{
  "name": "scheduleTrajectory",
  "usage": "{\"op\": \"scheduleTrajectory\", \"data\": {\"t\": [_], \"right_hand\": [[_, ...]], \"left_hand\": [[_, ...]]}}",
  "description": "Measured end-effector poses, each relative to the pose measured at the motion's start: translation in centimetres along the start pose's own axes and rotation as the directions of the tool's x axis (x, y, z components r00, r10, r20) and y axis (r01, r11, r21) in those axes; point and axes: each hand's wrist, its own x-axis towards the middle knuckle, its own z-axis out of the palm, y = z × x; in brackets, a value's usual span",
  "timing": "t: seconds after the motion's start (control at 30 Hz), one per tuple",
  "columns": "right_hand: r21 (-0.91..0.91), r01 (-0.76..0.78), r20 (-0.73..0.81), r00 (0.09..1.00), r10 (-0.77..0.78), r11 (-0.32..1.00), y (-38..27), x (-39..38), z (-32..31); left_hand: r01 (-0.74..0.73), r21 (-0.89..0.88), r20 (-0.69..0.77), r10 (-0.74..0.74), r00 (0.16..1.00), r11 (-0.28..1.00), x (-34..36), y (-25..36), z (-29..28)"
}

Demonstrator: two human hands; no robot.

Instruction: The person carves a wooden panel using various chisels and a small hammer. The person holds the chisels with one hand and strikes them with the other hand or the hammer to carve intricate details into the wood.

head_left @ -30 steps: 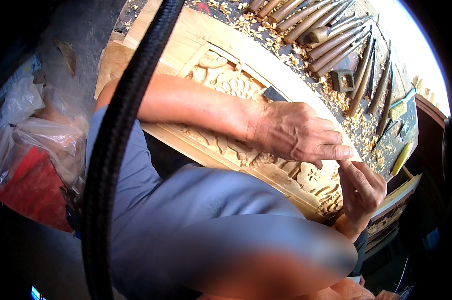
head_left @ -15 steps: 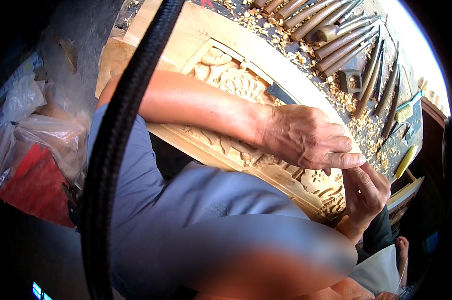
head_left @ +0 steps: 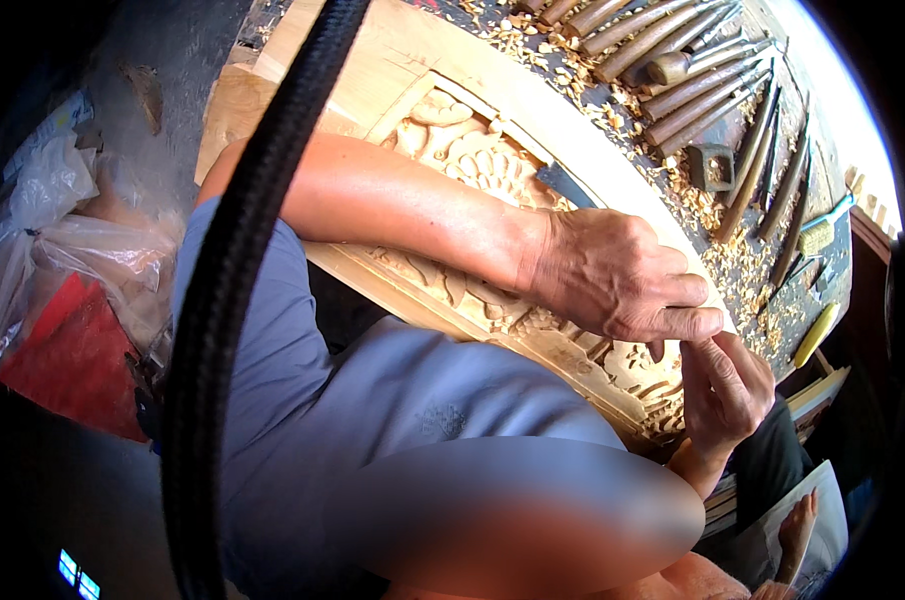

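Note:
My left hand reaches across a pale carved wooden panel, its fingers curled and thumb side toward the right. At its fingertips it meets my right hand, whose thumb and fingers are pinched together beside the panel's right end. Whatever lies between the fingers is hidden. Raised floral and leaf shapes fill the panel inside a plain border. A flat dark blue-grey patch shows by my left wrist at the border; I cannot tell what it is.
Wooden-handled carving tools lie along the far side among wood shavings. Nearby are a square metal block, a brush and a yellow-handled tool. Plastic bags and a red sheet sit at left. A black cable crosses the view.
The view has shifted slightly. Both hands stay together at the fingertips in almost the same pose, a little to the left in the picture.

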Motion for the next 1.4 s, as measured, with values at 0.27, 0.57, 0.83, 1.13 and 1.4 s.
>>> {"op": "scheduleTrajectory", "data": {"t": [0.27,0.57,0.83,1.13,1.4], "right_hand": [[-0.012,0.014,0.004,1.0,-0.014,1.0,-0.2,0.1,0.4],[0.033,0.057,-0.001,0.998,-0.057,0.998,0.5,0.2,1.3],[0.076,0.052,0.014,0.998,-0.053,0.996,0.6,1.2,2.7],[-0.006,0.03,0.03,0.999,-0.03,1.0,0.0,0.8,0.0],[-0.043,-0.053,0.02,0.998,0.054,0.998,-0.3,0.6,-1.3]], "left_hand": [[0.03,0.007,-0.031,-0.03,0.999,1.0,0.2,0.0,-0.3],[0.07,0.093,-0.019,-0.068,0.997,0.993,0.0,0.1,-0.7],[0.117,0.164,-0.055,-0.11,0.992,0.979,0.3,0.0,-0.8],[0.013,0.106,-0.094,-0.003,0.996,0.994,-0.2,0.0,-0.1],[-0.068,-0.022,-0.068,0.066,0.996,0.997,0.4,-0.4,0.6]]}}
